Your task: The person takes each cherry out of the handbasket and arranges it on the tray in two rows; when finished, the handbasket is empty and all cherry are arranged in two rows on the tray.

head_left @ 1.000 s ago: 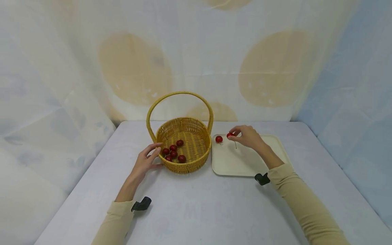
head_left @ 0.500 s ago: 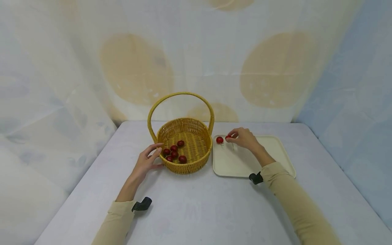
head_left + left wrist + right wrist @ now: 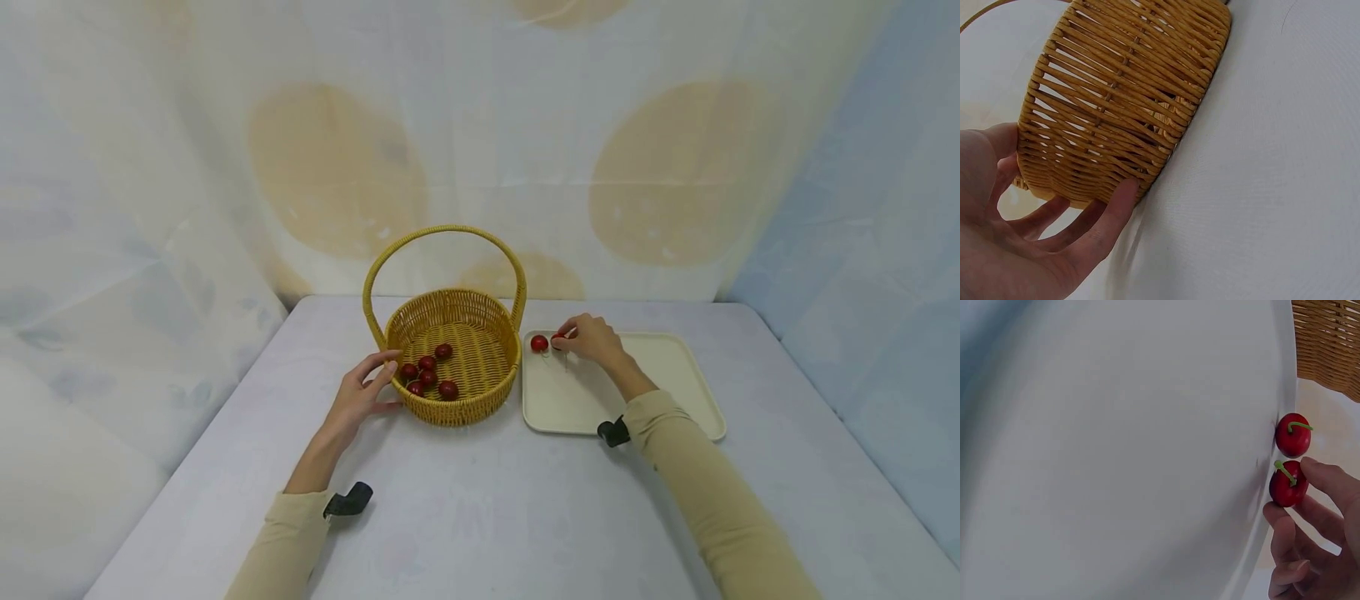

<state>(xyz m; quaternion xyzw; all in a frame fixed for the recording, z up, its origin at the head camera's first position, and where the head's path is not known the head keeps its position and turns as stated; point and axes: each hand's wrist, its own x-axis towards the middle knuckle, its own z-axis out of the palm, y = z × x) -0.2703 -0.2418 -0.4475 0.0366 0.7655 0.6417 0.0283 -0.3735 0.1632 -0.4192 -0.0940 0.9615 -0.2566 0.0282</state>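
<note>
My right hand (image 3: 596, 340) pinches a red cherry (image 3: 1286, 492) with a green stem between thumb and fingertips, low over the far left part of the cream tray (image 3: 555, 410). Right beside it, a second cherry (image 3: 1293, 439) lies by the tray's edge. My left hand (image 3: 354, 402) holds the left side of a yellow woven basket (image 3: 465, 413) that has a tall handle. In the left wrist view its fingers (image 3: 1107, 226) spread along the outer wall, from rim to base. Several dark red cherries (image 3: 448, 390) lie in the basket's near left part.
Basket and tray stand side by side on a table (image 3: 480, 508) with a pale cloth, a narrow gap between them. A pale patterned curtain (image 3: 510, 150) hangs behind and on both sides. A black camera mount (image 3: 348, 500) sticks out from each wrist.
My right hand has moved left and slightly down with the pinched cherry, bringing it closer to the other cherry on the tray. My left hand keeps its place at the basket.
</note>
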